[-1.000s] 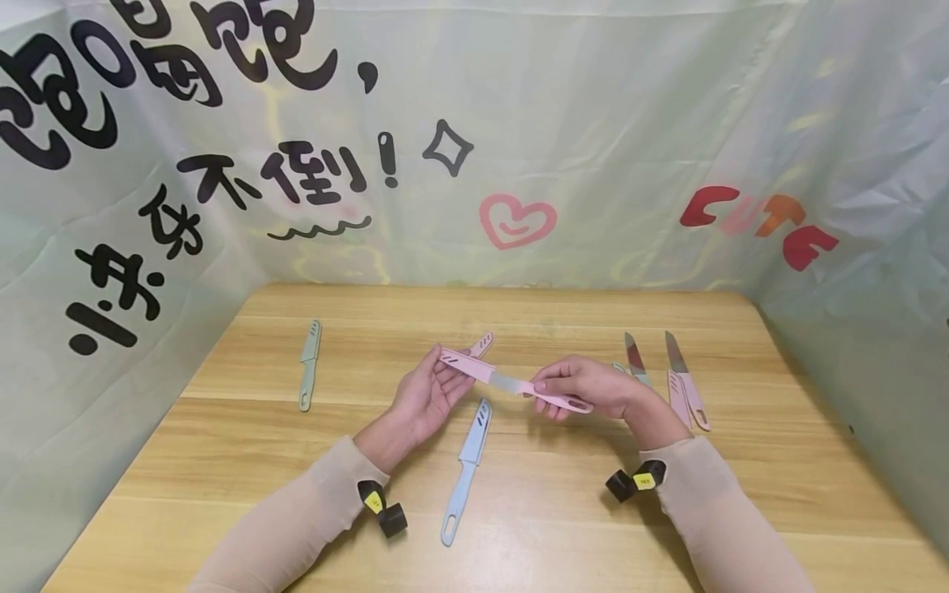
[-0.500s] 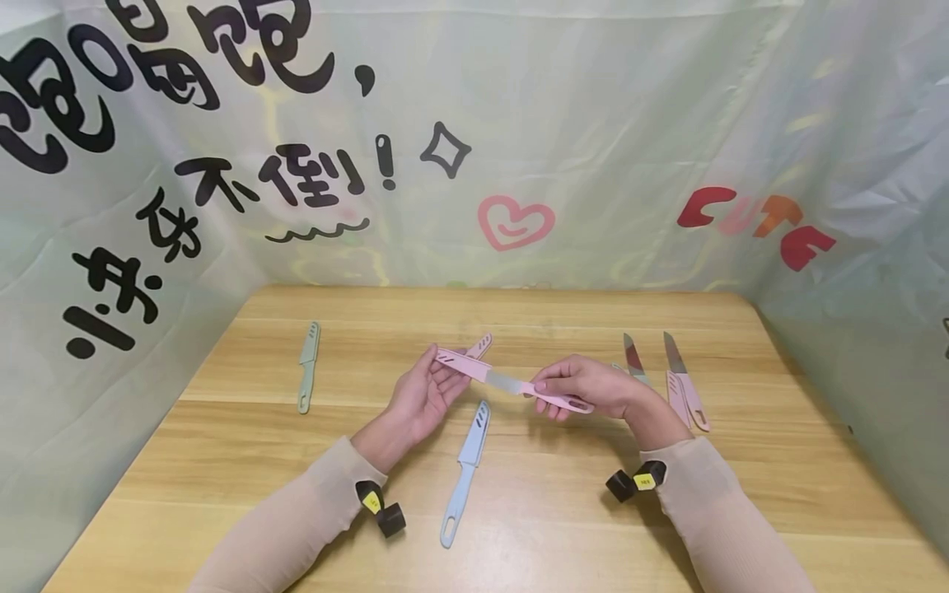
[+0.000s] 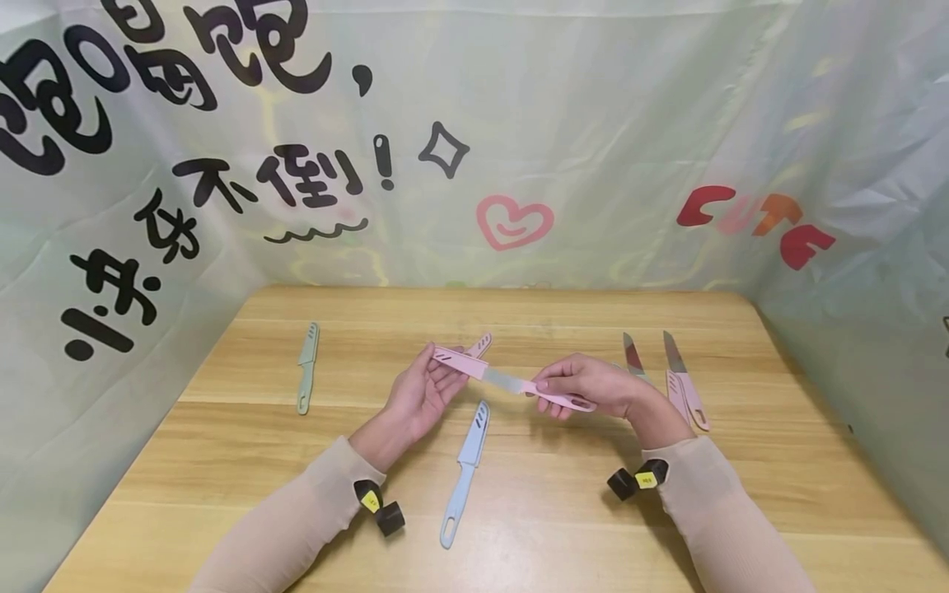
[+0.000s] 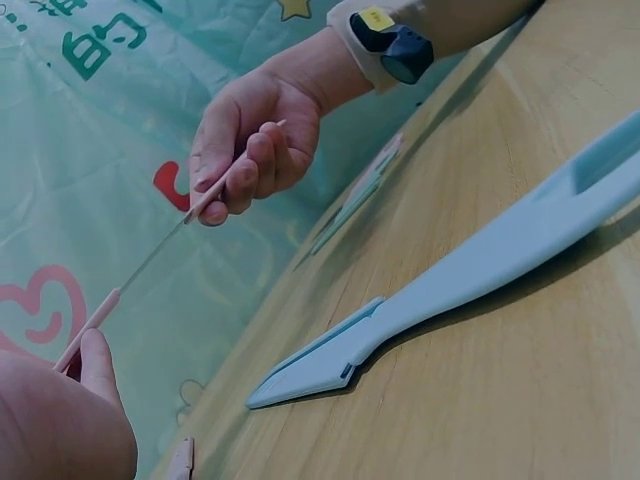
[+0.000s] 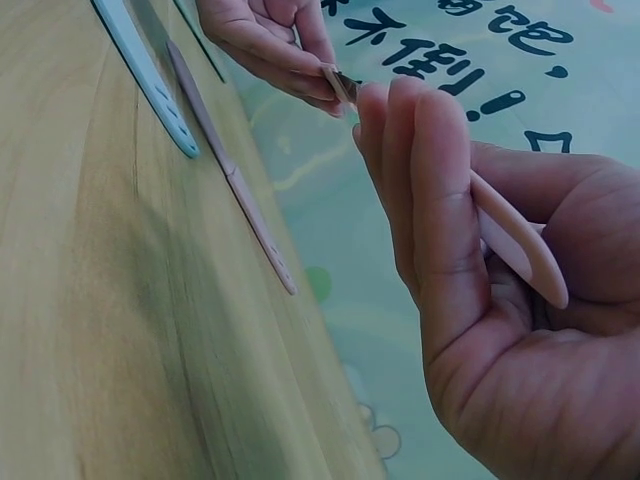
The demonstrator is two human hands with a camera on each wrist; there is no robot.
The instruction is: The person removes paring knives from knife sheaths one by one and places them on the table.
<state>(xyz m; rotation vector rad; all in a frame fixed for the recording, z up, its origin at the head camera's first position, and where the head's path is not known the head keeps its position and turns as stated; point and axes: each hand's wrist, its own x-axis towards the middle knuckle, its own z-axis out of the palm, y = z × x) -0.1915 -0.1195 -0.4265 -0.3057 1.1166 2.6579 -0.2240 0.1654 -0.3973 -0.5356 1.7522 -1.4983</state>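
A pink paring knife (image 3: 567, 402) is held level above the table, its steel blade (image 3: 504, 380) partly bare between handle and sheath. My left hand (image 3: 417, 399) pinches the slotted pink sheath (image 3: 458, 362), the thumb along its edge. Around the handle curl the fingers of my right hand (image 3: 593, 385); the right wrist view shows the handle's looped end (image 5: 530, 255) by the palm. Beneath lies a sheathed blue knife (image 3: 465, 473). Just behind my left hand a second pink knife (image 3: 482, 344) rests on the wood, partly hidden.
A sheathed green knife (image 3: 307, 371) lies at the left. On the right, an unsheathed pink knife (image 3: 682, 371) lies beside its pink sheath (image 3: 676, 399). Another bare blade (image 3: 632, 354) is partly hidden by my right hand. Printed cloth (image 3: 593, 148) encloses the wooden table (image 3: 549, 511).
My hands have drawn slightly apart, the left shifting a little left and the right a little right. Slightly more of the blade shows between sheath and handle.
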